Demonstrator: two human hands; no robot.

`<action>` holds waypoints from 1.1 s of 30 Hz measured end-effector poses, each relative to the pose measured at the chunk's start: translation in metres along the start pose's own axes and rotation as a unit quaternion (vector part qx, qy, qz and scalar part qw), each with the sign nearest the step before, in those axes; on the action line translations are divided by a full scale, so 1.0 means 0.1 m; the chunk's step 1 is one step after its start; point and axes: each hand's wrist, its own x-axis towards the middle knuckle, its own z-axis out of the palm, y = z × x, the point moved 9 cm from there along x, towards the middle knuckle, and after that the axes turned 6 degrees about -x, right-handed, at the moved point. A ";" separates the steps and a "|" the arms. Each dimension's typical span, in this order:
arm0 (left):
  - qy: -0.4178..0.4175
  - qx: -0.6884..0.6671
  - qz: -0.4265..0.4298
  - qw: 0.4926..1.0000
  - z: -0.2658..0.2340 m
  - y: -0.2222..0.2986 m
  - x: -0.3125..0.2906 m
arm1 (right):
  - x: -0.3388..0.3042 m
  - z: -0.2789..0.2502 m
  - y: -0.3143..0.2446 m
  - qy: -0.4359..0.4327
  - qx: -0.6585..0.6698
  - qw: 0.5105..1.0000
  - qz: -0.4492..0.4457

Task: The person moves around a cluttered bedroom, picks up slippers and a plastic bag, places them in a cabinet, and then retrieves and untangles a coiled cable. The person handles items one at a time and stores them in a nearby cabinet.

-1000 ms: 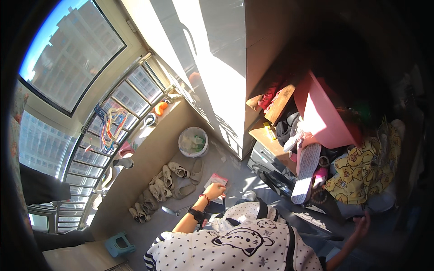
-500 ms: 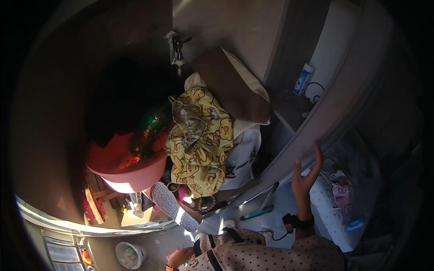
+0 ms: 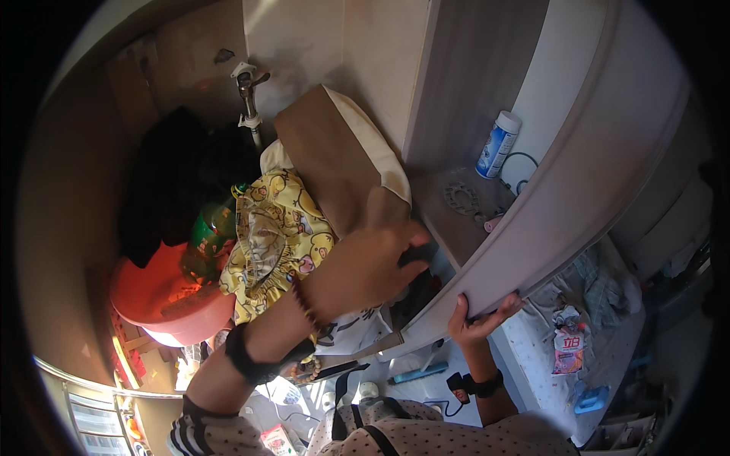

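My left hand (image 3: 380, 254) reaches across the front of a brown and cream fabric bag (image 3: 323, 163), its fingers apart and nothing seen in them. Its forearm, with a beaded bracelet, crosses over a yellow cloth (image 3: 262, 243) printed with cartoon ducks. My right hand (image 3: 480, 323) holds the edge of a curved, light brown cabinet door (image 3: 563, 182), thumb on one side and fingers on the other. Below my left hand, a white bag (image 3: 357, 330) with dark print is partly hidden by the forearm.
A red basin (image 3: 156, 304) with a green bottle (image 3: 209, 235) stands left, beside dark cloth (image 3: 171, 167). Behind is a tap (image 3: 247, 99). A blue and white canister (image 3: 498, 144) stands on a shelf. Right lies a white patterned surface (image 3: 525, 346) with a detergent packet (image 3: 569, 342).
My left hand has risen from the lower edge and swung right, over the cloth and bag. My right hand has moved down along the door and closed round its edge. The view has shifted.
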 end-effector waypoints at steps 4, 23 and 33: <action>-0.040 0.088 0.045 0.994 0.22 -0.25 0.87 | -0.06 0.01 0.02 -0.009 -0.002 1.000 0.002; -0.086 0.029 0.053 0.994 0.69 -0.74 1.82 | -0.10 0.01 0.02 -0.061 -0.039 0.996 0.050; 0.064 0.162 0.131 0.976 0.29 -0.45 1.86 | -0.12 0.04 -0.01 -0.064 -0.060 0.995 0.037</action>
